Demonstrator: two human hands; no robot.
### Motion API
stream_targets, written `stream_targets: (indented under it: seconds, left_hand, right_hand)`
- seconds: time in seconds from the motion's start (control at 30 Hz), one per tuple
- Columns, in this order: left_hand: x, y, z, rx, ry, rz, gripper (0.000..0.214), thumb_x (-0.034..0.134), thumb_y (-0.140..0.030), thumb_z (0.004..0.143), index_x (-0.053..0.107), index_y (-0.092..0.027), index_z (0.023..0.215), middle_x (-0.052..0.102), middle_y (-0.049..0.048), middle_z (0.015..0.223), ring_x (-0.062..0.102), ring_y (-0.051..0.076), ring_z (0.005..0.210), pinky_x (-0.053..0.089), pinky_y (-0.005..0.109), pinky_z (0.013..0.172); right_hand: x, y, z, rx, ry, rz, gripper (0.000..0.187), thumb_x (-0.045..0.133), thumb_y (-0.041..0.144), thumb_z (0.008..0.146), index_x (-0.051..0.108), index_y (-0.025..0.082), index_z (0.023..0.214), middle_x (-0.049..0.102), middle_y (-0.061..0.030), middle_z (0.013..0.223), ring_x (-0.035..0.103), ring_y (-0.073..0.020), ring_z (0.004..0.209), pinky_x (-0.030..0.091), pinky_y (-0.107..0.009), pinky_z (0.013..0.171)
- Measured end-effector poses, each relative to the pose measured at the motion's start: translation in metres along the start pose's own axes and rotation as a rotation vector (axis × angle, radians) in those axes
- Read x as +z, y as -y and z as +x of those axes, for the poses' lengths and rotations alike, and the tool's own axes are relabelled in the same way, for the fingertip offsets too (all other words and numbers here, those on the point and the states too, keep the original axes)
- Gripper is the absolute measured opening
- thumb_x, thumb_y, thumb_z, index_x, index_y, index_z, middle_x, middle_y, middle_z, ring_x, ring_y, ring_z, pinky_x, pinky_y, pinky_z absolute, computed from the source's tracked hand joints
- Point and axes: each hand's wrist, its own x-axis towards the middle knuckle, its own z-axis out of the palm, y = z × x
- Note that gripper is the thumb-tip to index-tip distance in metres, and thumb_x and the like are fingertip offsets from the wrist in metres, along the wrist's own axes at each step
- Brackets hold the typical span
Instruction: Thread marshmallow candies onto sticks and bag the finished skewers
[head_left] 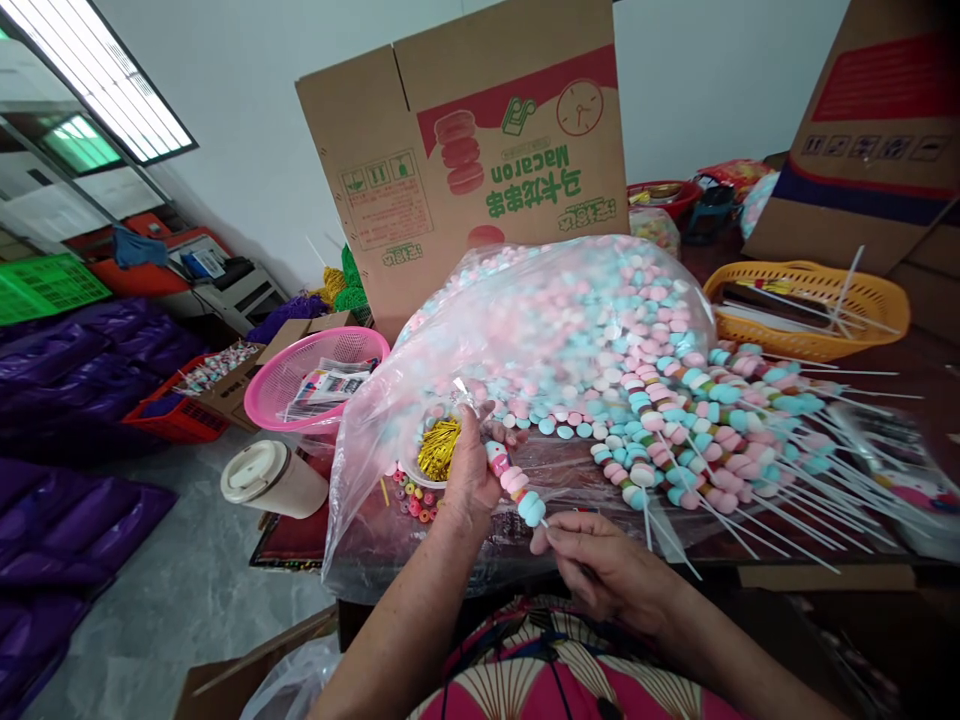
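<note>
A candy skewer (517,484) of pink, white and blue marshmallows slants between my two hands. My left hand (474,468) is closed around its upper end, where a shiny clear wrapper tip pokes out above the fingers. My right hand (600,562) pinches the white stick just below the lowest blue marshmallow. Beside my left hand sits a bowl of gold twist ties (439,448), with colourful ring candies (420,500) in front of it. To the right lies a pile of finished-looking marshmallow skewers (705,440), sticks pointing toward the right and front.
A big clear bag of loose marshmallows (555,310) spreads behind my hands, before a cardboard box (480,130). A pink basket (262,385) with packets and a lidded cup (289,480) stand left. A yellow basket (892,300) with sticks is at right. Purple bags (67,520) lie far left.
</note>
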Motion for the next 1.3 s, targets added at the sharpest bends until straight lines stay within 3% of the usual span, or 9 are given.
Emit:
stream_targets:
  seconds: [0.2, 0.37, 0.47, 0.6, 0.73, 0.83, 0.97, 1.07, 1.3]
  left_hand:
    - [0.0, -0.005, -0.004, 0.119, 0.071, 0.048, 0.038, 0.063, -0.051, 0.075, 0.056, -0.018, 0.094, 0.053, -0.0062, 0.054, 0.054, 0.009, 0.052, 0.051, 0.031, 0.075]
    - [0.002, 0.001, -0.006, 0.145, 0.038, 0.02, 0.041, 0.057, -0.057, 0.077, 0.056, -0.019, 0.092, 0.052, -0.0068, 0.053, 0.053, 0.009, 0.051, 0.05, 0.032, 0.079]
    - [0.003, 0.006, -0.008, 0.159, 0.021, 0.034, 0.041, 0.056, -0.059, 0.076, 0.056, -0.019, 0.085, 0.052, -0.0062, 0.052, 0.052, 0.009, 0.051, 0.05, 0.034, 0.079]
    - [0.003, 0.011, -0.012, 0.141, -0.008, 0.037, 0.041, 0.059, -0.058, 0.075, 0.051, -0.018, 0.072, 0.051, -0.0062, 0.052, 0.053, 0.008, 0.052, 0.05, 0.033, 0.081]
    - [0.005, 0.003, -0.01, 0.12, -0.066, 0.072, 0.04, 0.063, -0.058, 0.072, 0.052, -0.02, 0.081, 0.051, -0.0067, 0.052, 0.054, 0.009, 0.049, 0.05, 0.031, 0.069]
    - [0.005, -0.01, -0.006, 0.121, -0.082, 0.092, 0.04, 0.071, -0.049, 0.067, 0.056, -0.021, 0.089, 0.057, -0.004, 0.057, 0.06, 0.015, 0.056, 0.048, 0.028, 0.06]
    - [0.002, -0.017, -0.003, 0.1, -0.018, 0.031, 0.032, 0.073, -0.037, 0.07, 0.059, -0.019, 0.093, 0.06, -0.0025, 0.062, 0.064, 0.018, 0.065, 0.049, 0.03, 0.065]
    - [0.0, -0.013, -0.003, 0.104, -0.085, -0.07, 0.023, 0.061, -0.039, 0.081, 0.06, -0.017, 0.086, 0.054, -0.004, 0.056, 0.06, 0.014, 0.057, 0.05, 0.033, 0.072]
    - [0.004, -0.01, -0.006, -0.032, -0.215, -0.065, 0.04, 0.034, -0.038, 0.094, 0.054, -0.015, 0.069, 0.048, -0.0017, 0.051, 0.054, 0.013, 0.048, 0.052, 0.035, 0.067]
  right_hand:
    - [-0.005, -0.004, 0.003, -0.003, 0.114, 0.311, 0.024, 0.063, 0.038, 0.077, 0.059, 0.016, 0.083, 0.044, 0.0106, 0.034, 0.013, -0.0022, 0.024, 0.016, -0.015, 0.025]
    - [-0.001, -0.008, 0.006, -0.001, 0.215, 0.375, 0.022, 0.062, 0.037, 0.078, 0.058, 0.016, 0.084, 0.043, 0.0116, 0.033, 0.013, -0.0026, 0.023, 0.019, -0.014, 0.025]
    - [0.002, -0.007, 0.006, -0.012, 0.187, 0.318, 0.027, 0.062, 0.042, 0.076, 0.056, 0.017, 0.084, 0.042, 0.0125, 0.033, 0.012, -0.0031, 0.023, 0.017, -0.016, 0.026]
    - [0.003, -0.005, 0.008, -0.144, -0.106, -0.131, 0.032, 0.048, 0.049, 0.084, 0.055, 0.018, 0.08, 0.041, 0.0098, 0.035, 0.023, -0.0059, 0.028, 0.019, -0.019, 0.032]
    - [-0.004, -0.009, 0.01, -0.54, -0.451, -0.886, 0.034, 0.037, 0.036, 0.09, 0.057, 0.017, 0.07, 0.059, -0.0019, 0.053, 0.051, -0.0131, 0.048, 0.038, -0.025, 0.05]
    - [-0.013, -0.015, 0.012, -0.75, -0.615, -1.169, 0.032, 0.034, 0.026, 0.091, 0.063, 0.014, 0.088, 0.07, -0.0088, 0.073, 0.063, -0.0188, 0.063, 0.044, -0.029, 0.058]
    - [-0.019, -0.02, 0.014, -0.839, -0.68, -1.307, 0.031, 0.036, 0.021, 0.092, 0.065, 0.012, 0.098, 0.072, -0.0093, 0.077, 0.067, -0.02, 0.067, 0.048, -0.028, 0.06]
    - [-0.019, -0.019, 0.014, -0.886, -0.708, -1.36, 0.032, 0.036, 0.02, 0.093, 0.065, 0.012, 0.101, 0.073, -0.0091, 0.08, 0.068, -0.0187, 0.067, 0.049, -0.027, 0.06]
    - [-0.024, -0.012, 0.01, -0.997, -0.752, -1.692, 0.031, 0.039, 0.01, 0.09, 0.065, 0.006, 0.105, 0.07, -0.0103, 0.071, 0.064, -0.0174, 0.06, 0.047, -0.027, 0.057]
